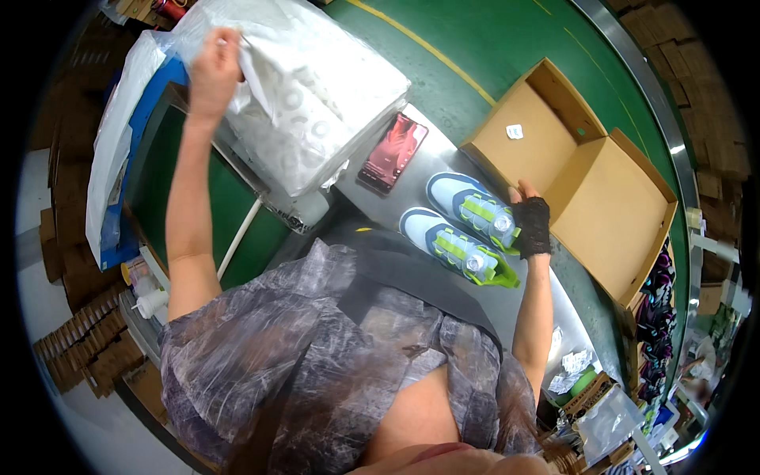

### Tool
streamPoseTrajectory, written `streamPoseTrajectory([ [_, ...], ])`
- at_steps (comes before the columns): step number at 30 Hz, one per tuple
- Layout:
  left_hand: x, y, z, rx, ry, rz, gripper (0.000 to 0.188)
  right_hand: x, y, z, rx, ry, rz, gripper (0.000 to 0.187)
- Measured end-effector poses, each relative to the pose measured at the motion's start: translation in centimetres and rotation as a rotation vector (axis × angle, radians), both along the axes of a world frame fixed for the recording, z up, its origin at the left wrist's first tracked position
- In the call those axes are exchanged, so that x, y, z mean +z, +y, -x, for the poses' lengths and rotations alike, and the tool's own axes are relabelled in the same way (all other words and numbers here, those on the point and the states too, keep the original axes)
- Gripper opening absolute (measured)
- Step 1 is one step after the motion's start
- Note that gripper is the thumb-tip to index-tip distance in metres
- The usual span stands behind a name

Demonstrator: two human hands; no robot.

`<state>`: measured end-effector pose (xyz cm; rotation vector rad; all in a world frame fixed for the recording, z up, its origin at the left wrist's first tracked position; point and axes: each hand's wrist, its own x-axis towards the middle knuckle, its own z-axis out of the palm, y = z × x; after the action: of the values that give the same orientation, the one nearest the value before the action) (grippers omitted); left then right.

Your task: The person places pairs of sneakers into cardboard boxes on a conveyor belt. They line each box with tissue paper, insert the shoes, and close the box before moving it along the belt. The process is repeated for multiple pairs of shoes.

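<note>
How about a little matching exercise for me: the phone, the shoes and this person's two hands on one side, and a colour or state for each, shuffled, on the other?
Column one
1. Phone
2. Pair of shoes
3. Left hand
4. Right hand

Column two
A. Bare, gripping a thin white sheet
B. Lying face up, screen lit
C. Wearing a dark glove
D. Pale blue with bright green parts

Right pairs: 1-B, 2-D, 3-A, 4-C

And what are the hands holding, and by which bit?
The left hand pinches a white sheet by its edge. I can't tell whether the right hand, beside a shoe, holds anything.
</note>
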<state>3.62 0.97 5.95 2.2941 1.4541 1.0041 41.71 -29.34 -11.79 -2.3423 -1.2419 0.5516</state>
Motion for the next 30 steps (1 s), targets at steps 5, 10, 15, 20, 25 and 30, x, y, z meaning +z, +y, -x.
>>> streamPoseTrajectory([
  [5, 5.4, -4.5, -9.7, -0.571, -0.44, 0.172, 0.013, 10.0, 3.2, 4.9, 0.191, 0.306, -0.358, 0.08],
  [10, 4.8, -12.6, -25.0, -1.043, -0.655, 0.408, 0.014, 16.9, 5.1, 5.3, -0.025, 0.6, -0.807, 0.065],
  [15, 2.9, -16.2, -32.4, -1.289, -0.404, -0.147, 0.035, 16.0, 0.9, -6.3, -0.657, 0.363, -1.241, 0.051],
  [20, -6.9, -13.3, -31.3, -1.218, 0.258, -0.352, 0.036, 13.7, -14.5, -16.2, -1.114, -0.3, -1.312, 0.05],
  [25, -12.8, -5.8, -29.2, -1.153, 0.364, -0.086, 0.025, 13.1, -21.6, -15.7, -1.25, -0.626, -1.05, 0.049],
  [30, -16.1, 1.9, -29.8, -0.324, 0.097, 0.124, 0.073, 14.1, -24.1, -14.9, -1.284, -1.217, 0.226, 0.064],
])
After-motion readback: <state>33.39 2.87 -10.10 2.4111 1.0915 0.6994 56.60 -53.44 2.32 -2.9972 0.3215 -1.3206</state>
